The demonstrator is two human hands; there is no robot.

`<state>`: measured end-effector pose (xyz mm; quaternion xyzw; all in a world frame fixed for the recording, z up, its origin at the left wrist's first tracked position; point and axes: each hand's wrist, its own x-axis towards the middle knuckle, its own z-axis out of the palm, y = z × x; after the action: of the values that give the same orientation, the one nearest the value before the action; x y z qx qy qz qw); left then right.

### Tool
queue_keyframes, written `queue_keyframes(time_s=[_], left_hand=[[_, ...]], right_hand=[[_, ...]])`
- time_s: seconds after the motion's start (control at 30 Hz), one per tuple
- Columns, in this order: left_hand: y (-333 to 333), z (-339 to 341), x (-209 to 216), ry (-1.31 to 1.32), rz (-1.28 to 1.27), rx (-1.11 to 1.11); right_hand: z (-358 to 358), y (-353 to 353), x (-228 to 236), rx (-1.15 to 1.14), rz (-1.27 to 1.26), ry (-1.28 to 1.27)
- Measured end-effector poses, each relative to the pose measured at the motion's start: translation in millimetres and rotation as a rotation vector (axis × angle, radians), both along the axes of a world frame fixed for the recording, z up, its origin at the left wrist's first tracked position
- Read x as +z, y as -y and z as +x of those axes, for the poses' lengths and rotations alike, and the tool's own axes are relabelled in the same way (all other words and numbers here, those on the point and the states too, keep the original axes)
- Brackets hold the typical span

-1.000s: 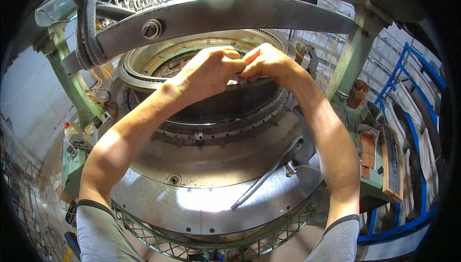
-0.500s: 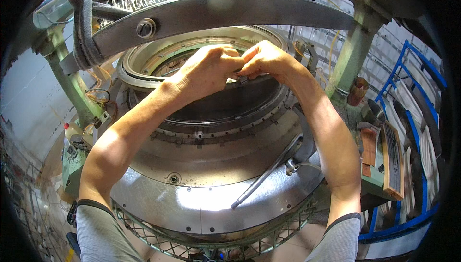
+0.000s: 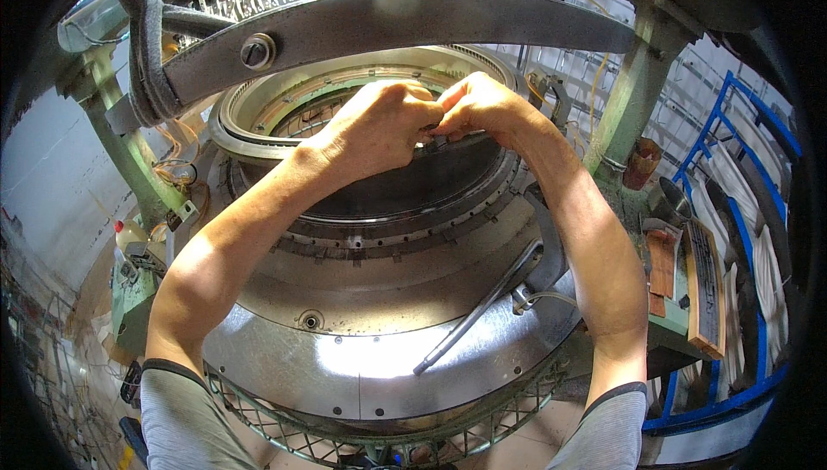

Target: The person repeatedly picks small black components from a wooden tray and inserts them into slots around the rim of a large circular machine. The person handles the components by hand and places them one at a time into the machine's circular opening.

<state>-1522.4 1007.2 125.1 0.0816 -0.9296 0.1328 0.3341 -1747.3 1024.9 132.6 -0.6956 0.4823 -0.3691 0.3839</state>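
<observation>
Both my hands meet above the near rim of a large round metal cylinder (image 3: 370, 181), part of what looks like a circular knitting machine. My left hand (image 3: 388, 125) has its fingers curled in, with the fingertips mostly hidden behind its back. Close against it, my right hand (image 3: 478, 110) pinches with thumb and forefinger. Something small and dark shows under the fingertips at the rim, too small to name. Above my hands curves a grey metal band (image 3: 405, 22) with a round bolt (image 3: 258, 52) on it.
A metal rod (image 3: 478, 308) lies slanting over the shiny base plate (image 3: 284, 358). Green posts (image 3: 624, 95) stand at both sides. On the right ledge are a metal cup (image 3: 669, 200) and a wood-framed tray (image 3: 705, 289); a blue rack (image 3: 749, 246) stands beyond. A bottle (image 3: 129, 236) sits left.
Both hands have shifted very slightly to the right, still pressed together at the rim. The bolt and band above sit a touch further left in the picture.
</observation>
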Motion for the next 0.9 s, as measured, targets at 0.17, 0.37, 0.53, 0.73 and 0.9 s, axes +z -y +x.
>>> queue_keyframes(time_s=[0.17, 0.37, 0.53, 0.73, 0.9], left_hand=[[-0.4, -2.1, 0.3, 0.017, 0.022, -0.011], [5.2, -3.5, -0.3, 0.0, -0.02, -0.02], [6.2, -5.1, -1.4, -0.002, -0.041, -0.008], [4.3, -6.7, 0.2, 0.01, -0.016, 0.001], [5.6, -7.0, 3.0, 0.018, -0.032, -0.03]], right_hand=[[-3.4, 1.8, -0.9, 0.025, -0.01, 0.008], [-4.2, 3.2, -0.3, 0.026, -0.006, -0.026], [-4.1, 3.2, -1.2, 0.016, -0.026, -0.026], [-1.7, 2.2, -3.1, 0.006, -0.047, 0.018], [-2.4, 0.0, 0.4, 0.005, -0.028, 0.007]])
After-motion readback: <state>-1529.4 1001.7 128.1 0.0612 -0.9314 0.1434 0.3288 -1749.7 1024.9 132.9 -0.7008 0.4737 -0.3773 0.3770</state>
